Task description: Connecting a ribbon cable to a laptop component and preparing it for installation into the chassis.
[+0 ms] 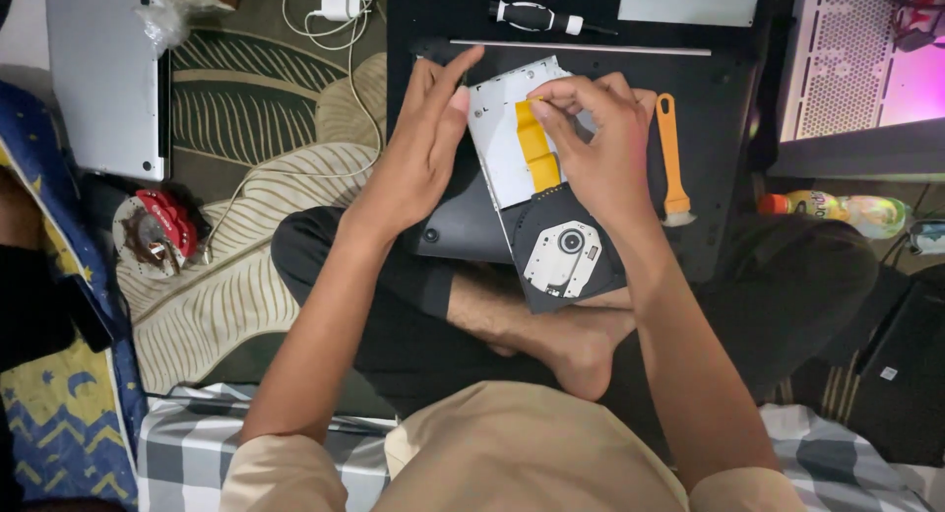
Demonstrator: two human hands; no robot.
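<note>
While cross-legged on leaf-patterned rug (246,177): slim optical drive (536,192) tilted across lap, far end lying on black open laptop base (719,158). Silver metal top toward far end, black tray with round spindle hub toward body. Left hand (418,153) flat along drive's left edge, fingers straight and together, steadying, not gripping round it. Right hand (600,148) over drive's right side, thumb and forefinger pinched on top end of orange ribbon cable (536,148) running down the silver plate. Orange-handled pry tool (671,158) just beside right hand, on laptop base. Black-and-white screwdriver (536,18) farther up, near thin metal rod (581,47). Closed silver laptop (103,79) well apart at left; white charger (340,2) with cord on rug; red-and-white round object (153,231) near left knee. Bottle (847,212) at right.
</note>
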